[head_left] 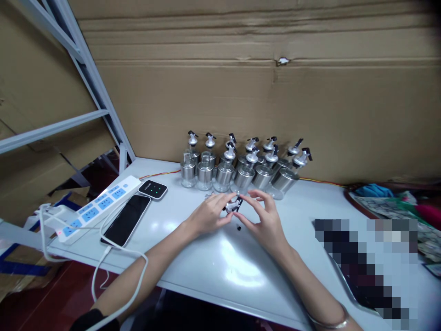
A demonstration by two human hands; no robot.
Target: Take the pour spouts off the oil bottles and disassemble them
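Observation:
Between my hands is a silver pour spout (231, 207) with a black flip cap. My left hand (210, 215) grips its body with thumb and fingers closed. With thumb and index finger, my right hand (267, 223) pinches at the black cap end, its other fingers curled loosely. On the table just below the spout lies a small black piece (239, 228). Behind my hands stand several glass bottles with steel sleeves (225, 174). Most carry the same kind of silver and black spout; a front left bottle (188, 171) and the bottle beside it (205, 172) have bare necks.
On the left are a white power strip (103, 207), a black-screened phone (127, 220), a small device with green lights (153, 189) and white cables (144, 266) crossing my left forearm. A blurred-out tablet-like object (365, 271) and colourful fabric (392, 202) lie right. Cardboard (220, 92) stands behind.

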